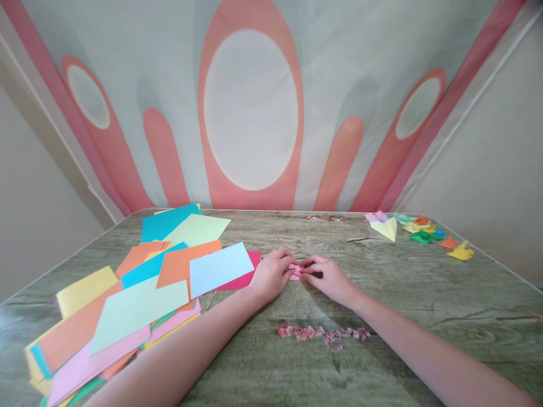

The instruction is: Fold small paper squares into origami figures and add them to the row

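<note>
— What did the hands have between them?

— A small pink folded piece of paper (296, 272), lying on the grey wood-grain counter (424, 294) about midway across and a little past the middle toward the far edge. Only a sliver of it showed; its long axis seemed to run left to right, from one hand to the other, though the exact way it pointed was too hidden to tell.

— And the fingers?

— The left hand (270, 275) curled over the paper's left end, fingers (283, 257) bent down and pinching it. The right hand (328, 277) pressed on the right end, fingertips meeting the left hand's just above the paper. Both were clenched on it, the paper sitting directly under and between the fingertips.

— What lay around them?

— Left of the left hand, touching or nearly touching it, was a loose spread of coloured paper sheets (139, 294): blue, orange, pale green, pink, yellow, with a red sheet (237, 280) poking out nearest the hand. Nearer than the hands, between the forearms, ran a row of tiny pink folded pieces (322, 332), lined up left to right. At the far right sat a cluster of finished folded paper shapes (419, 232) in yellow, green, orange and pink, well apart from the hands. Behind the counter hung a grey cloth backdrop with coral ovals (250, 113).
</note>
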`<state>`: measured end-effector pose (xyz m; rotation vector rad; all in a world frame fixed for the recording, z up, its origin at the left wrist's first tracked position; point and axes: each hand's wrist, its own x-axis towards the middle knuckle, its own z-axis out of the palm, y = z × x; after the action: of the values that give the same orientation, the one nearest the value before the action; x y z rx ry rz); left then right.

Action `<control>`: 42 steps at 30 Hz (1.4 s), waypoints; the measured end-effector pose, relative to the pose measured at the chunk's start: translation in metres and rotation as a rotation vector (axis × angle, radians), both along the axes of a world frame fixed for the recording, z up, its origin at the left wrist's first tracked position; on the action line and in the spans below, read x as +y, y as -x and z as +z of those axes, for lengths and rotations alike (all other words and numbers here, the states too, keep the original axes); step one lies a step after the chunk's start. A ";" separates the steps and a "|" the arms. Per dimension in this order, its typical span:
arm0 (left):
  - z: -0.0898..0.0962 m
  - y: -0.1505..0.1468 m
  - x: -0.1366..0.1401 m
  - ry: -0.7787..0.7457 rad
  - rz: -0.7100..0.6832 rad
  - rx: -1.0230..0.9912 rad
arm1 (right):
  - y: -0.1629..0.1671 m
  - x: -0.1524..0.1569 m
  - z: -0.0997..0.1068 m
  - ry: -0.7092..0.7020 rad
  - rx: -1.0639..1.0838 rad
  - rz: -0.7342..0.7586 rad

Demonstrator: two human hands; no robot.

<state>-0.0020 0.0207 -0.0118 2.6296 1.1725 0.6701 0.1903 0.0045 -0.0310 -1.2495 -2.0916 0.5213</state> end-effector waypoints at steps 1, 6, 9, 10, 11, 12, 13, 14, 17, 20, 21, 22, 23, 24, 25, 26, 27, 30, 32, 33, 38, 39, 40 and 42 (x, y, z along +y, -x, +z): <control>0.002 0.001 -0.001 -0.043 -0.040 0.042 | 0.000 0.000 0.000 0.000 0.004 0.001; 0.008 0.001 -0.009 -0.172 -0.138 0.297 | 0.000 0.001 -0.002 -0.007 0.004 0.013; 0.011 0.001 -0.013 -0.214 -0.150 0.409 | 0.000 0.001 -0.002 -0.010 0.001 0.019; 0.012 0.001 -0.014 -0.223 -0.158 0.434 | 0.000 0.001 -0.002 -0.012 -0.001 0.025; 0.012 0.001 -0.015 -0.233 -0.164 0.452 | -0.001 0.000 -0.001 -0.015 -0.005 0.035; 0.013 0.001 -0.016 -0.242 -0.167 0.466 | -0.002 0.000 0.000 -0.018 -0.011 0.052; 0.013 0.001 -0.016 -0.251 -0.166 0.478 | -0.003 -0.001 0.002 -0.023 -0.017 0.074; 0.012 0.001 -0.017 -0.258 -0.163 0.488 | -0.005 -0.001 0.004 -0.031 -0.024 0.098; 0.012 0.001 -0.018 -0.267 -0.165 0.515 | -0.013 -0.001 0.009 -0.074 -0.066 0.180; 0.012 0.001 -0.018 -0.277 -0.170 0.521 | -0.021 0.000 0.015 -0.121 -0.181 0.303; 0.012 0.001 -0.018 -0.281 -0.172 0.520 | -0.023 0.001 0.017 -0.125 -0.219 0.339; 0.012 0.001 -0.018 -0.282 -0.174 0.520 | -0.025 0.001 0.019 -0.125 -0.254 0.367; 0.012 0.001 -0.018 -0.283 -0.175 0.521 | -0.026 0.001 0.021 -0.124 -0.287 0.391; 0.012 0.001 -0.018 -0.282 -0.176 0.524 | -0.027 0.001 0.023 -0.121 -0.320 0.408; 0.012 0.001 -0.018 -0.281 -0.177 0.527 | -0.028 0.000 0.025 -0.119 -0.351 0.422; 0.012 0.001 -0.018 -0.280 -0.175 0.530 | -0.028 -0.001 0.026 -0.116 -0.381 0.434; 0.012 0.001 -0.018 -0.280 -0.173 0.532 | -0.028 -0.002 0.028 -0.111 -0.408 0.441; 0.012 0.001 -0.018 -0.278 -0.169 0.533 | -0.027 -0.005 0.032 -0.099 -0.465 0.451; 0.012 0.001 -0.019 -0.278 -0.165 0.532 | -0.027 -0.006 0.034 -0.096 -0.483 0.450; 0.012 0.001 -0.019 -0.279 -0.164 0.533 | -0.026 -0.006 0.034 -0.097 -0.487 0.449; 0.014 0.000 -0.020 -0.281 -0.169 0.540 | -0.026 -0.005 0.032 -0.111 -0.490 0.454; 0.015 0.000 -0.020 -0.281 -0.169 0.541 | -0.027 -0.005 0.031 -0.114 -0.488 0.454; 0.015 0.000 -0.020 -0.282 -0.169 0.542 | -0.027 -0.005 0.030 -0.117 -0.486 0.453; 0.016 0.000 -0.020 -0.280 -0.168 0.543 | -0.026 -0.005 0.029 -0.124 -0.480 0.447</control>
<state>-0.0022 0.0008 0.0041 3.2289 1.0074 0.0840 0.2166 -0.0001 -0.0018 -0.8915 -2.7883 0.2867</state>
